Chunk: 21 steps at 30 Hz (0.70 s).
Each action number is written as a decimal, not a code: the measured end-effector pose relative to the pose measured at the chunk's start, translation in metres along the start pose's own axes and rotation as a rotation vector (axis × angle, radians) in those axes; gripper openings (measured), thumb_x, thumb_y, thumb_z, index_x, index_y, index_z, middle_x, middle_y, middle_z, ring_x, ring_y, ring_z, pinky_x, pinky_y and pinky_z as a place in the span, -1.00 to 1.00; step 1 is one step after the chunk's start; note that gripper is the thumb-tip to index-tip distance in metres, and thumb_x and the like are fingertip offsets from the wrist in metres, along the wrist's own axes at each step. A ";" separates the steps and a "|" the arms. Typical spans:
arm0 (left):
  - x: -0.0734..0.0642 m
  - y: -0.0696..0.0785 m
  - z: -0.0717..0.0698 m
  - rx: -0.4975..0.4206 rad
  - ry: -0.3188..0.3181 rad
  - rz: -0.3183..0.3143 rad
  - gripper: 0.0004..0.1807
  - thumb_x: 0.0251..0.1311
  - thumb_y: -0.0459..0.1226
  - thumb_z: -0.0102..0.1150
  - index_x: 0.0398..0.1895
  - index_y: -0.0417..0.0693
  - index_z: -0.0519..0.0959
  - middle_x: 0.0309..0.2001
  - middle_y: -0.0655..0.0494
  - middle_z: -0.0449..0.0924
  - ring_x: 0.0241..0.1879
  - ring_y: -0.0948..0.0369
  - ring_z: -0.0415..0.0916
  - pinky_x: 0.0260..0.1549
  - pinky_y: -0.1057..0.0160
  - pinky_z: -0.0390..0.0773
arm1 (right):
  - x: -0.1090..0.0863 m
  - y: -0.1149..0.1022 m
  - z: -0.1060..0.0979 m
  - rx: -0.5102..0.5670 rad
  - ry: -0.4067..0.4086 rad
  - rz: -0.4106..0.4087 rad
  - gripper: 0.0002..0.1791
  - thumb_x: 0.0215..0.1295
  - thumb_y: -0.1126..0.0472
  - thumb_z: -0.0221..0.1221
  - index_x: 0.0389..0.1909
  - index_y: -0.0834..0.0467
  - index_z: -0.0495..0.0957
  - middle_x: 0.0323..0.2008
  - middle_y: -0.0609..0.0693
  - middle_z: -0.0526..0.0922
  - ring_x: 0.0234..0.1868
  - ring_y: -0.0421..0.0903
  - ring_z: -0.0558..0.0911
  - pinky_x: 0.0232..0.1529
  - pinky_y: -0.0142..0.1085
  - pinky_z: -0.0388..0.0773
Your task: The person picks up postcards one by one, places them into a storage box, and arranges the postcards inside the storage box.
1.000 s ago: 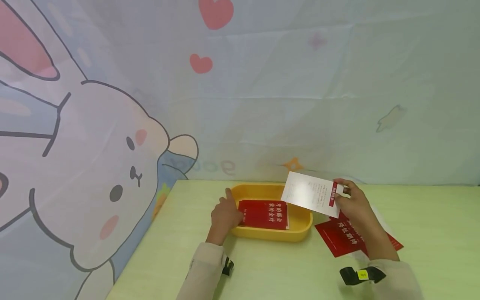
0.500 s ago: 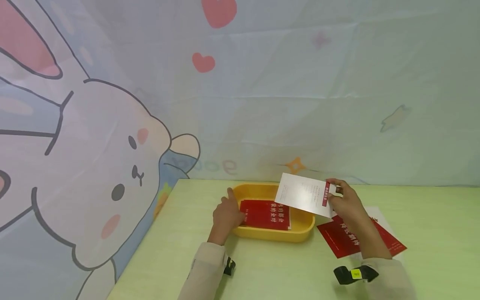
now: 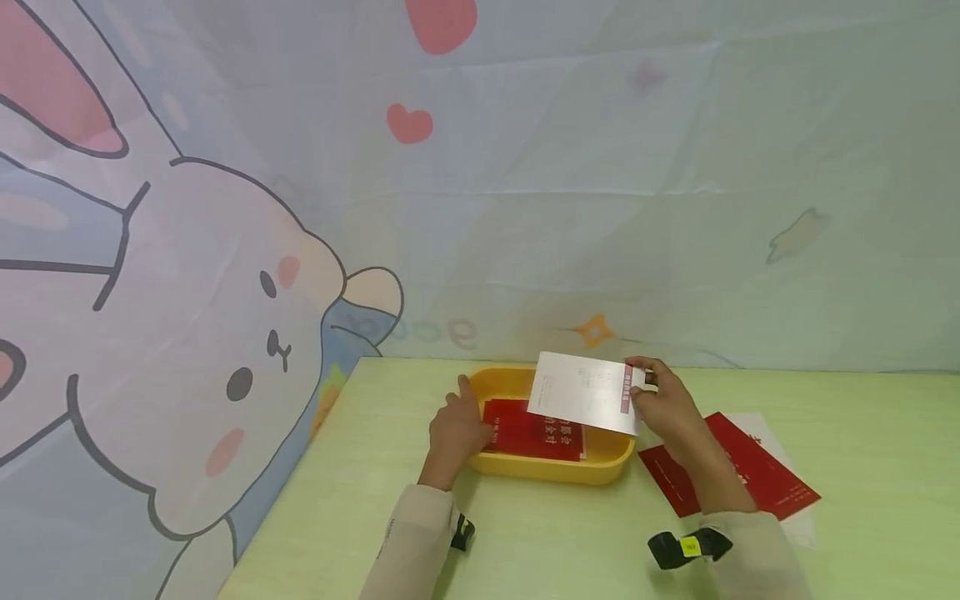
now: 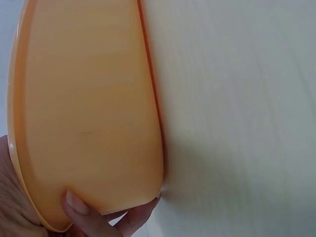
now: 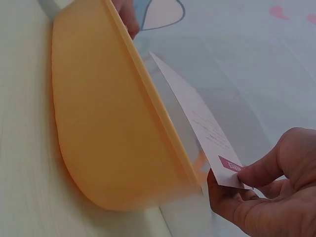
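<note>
At the left end of a yellow plastic tray [image 3: 551,472], my left hand [image 3: 457,427] grips the end wall. The left wrist view shows fingertips [image 4: 77,203] curled against the tray's outer side. A red card with white lettering [image 3: 517,429] lies in the tray, with a pale edge beneath it. My right hand [image 3: 670,408] pinches a white card [image 3: 577,387] by its right end, near a printed red band. The card is tilted above the tray's right half and hides part of the red card. In the right wrist view, the white card [image 5: 197,116] is above the rim.
Right of the tray, red cards [image 3: 765,467] and a white card [image 3: 802,527] overlap on the pale green table [image 3: 885,467], partly behind my right forearm. A cloth backdrop [image 3: 600,167] with a cartoon rabbit hangs behind the table.
My right hand has moved left with the white card, which now covers more of the tray and the red card. The left hand stays on the tray's left end.
</note>
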State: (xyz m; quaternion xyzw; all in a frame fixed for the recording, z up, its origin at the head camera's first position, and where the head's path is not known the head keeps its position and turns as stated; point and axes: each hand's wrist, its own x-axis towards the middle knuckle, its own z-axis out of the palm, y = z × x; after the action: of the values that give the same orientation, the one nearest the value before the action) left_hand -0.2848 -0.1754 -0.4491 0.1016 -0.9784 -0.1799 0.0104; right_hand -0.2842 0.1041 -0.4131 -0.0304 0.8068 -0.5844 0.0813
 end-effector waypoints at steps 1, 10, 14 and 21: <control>0.000 0.000 0.000 0.000 0.000 -0.002 0.03 0.03 -0.20 0.38 0.52 -0.20 0.01 0.12 -0.31 0.46 -0.40 -0.04 0.51 -0.31 0.00 0.65 | 0.000 -0.001 0.002 -0.003 -0.002 0.000 -0.40 0.49 0.29 -0.22 0.53 0.19 0.02 0.40 0.38 0.10 0.20 0.23 0.38 0.17 -0.07 0.47; -0.001 0.001 0.001 -0.003 -0.004 -0.014 0.02 0.03 -0.20 0.36 0.52 -0.20 0.01 0.13 -0.31 0.46 -0.36 -0.04 0.50 -0.22 -0.02 0.66 | 0.003 -0.009 0.019 -0.045 -0.029 -0.010 -0.40 0.45 0.34 -0.23 0.50 0.21 0.05 0.35 0.34 0.23 0.14 0.18 0.47 -0.04 -0.30 0.55; -0.001 0.000 0.000 -0.001 -0.008 -0.013 0.01 0.05 -0.19 0.32 0.53 -0.19 0.00 0.15 -0.30 0.45 -0.34 -0.05 0.52 -0.21 -0.03 0.66 | 0.004 -0.012 0.027 -0.109 -0.024 -0.010 -0.40 0.43 0.35 -0.23 0.49 0.19 0.07 0.33 0.33 0.28 0.14 0.19 0.45 0.06 -0.17 0.54; 0.002 -0.002 0.002 0.012 0.014 -0.001 -0.09 0.13 -0.20 0.16 0.53 -0.19 0.01 0.13 -0.30 0.46 -0.32 -0.09 0.56 -0.24 -0.05 0.65 | 0.008 -0.013 0.036 -0.122 -0.050 -0.039 -0.41 0.40 0.37 -0.23 0.47 0.21 0.11 0.21 0.32 0.39 0.00 0.10 0.49 -0.18 -0.34 0.47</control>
State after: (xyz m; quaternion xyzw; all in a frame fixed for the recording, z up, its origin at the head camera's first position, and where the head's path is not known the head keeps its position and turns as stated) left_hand -0.2860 -0.1765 -0.4519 0.1035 -0.9792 -0.1735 0.0167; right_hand -0.2869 0.0654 -0.4126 -0.0658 0.8378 -0.5348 0.0879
